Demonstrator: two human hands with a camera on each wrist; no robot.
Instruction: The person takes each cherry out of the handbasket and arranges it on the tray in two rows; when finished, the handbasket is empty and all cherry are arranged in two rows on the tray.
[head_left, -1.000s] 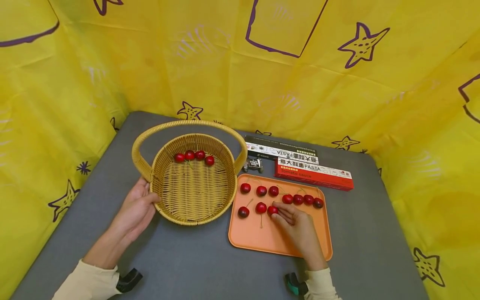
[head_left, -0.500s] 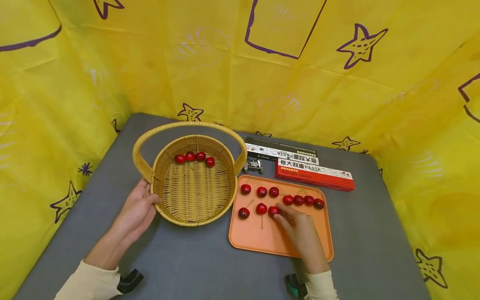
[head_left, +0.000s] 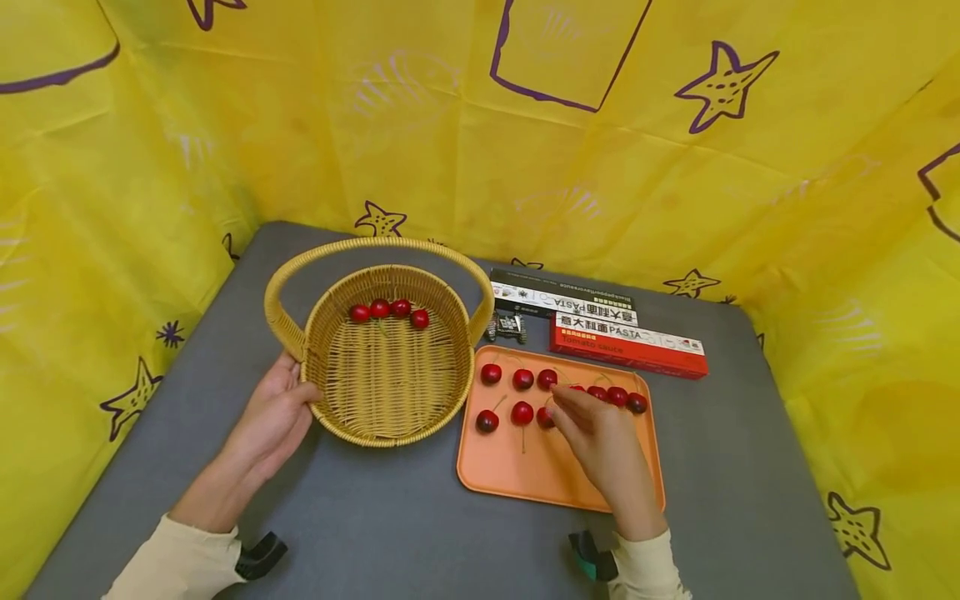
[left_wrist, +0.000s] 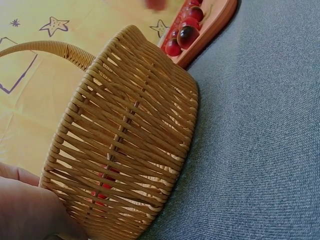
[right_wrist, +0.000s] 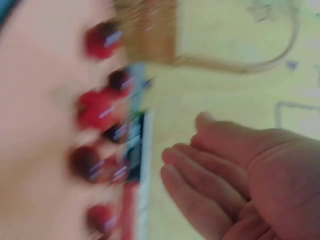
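A round wicker basket (head_left: 390, 375) with an arched handle stands on the grey table. My left hand (head_left: 273, 417) grips its left rim, thumb over the edge; the left wrist view shows the woven basket wall (left_wrist: 125, 130) close up. Several red cherries lie together at the far side inside, one being this cherry (head_left: 420, 319). To the right, an orange tray (head_left: 517, 479) carries more cherries in rough rows. Over it hovers my right hand (head_left: 600, 446), fingers extended and holding nothing in the right wrist view. Its thumb partly covers a cherry (head_left: 545, 417) in the near row.
Behind the tray lie a red pasta box (head_left: 628, 346) and a black-and-white pasta box (head_left: 562, 297). A small dark toy car (head_left: 507, 327) sits between them and the basket. Yellow patterned cloth (head_left: 465, 125) encloses the table's back and sides.
My right hand has let go of the near-row cherry, which rests on the tray, and has risen slightly above it. My left hand and the basket stay as they were.
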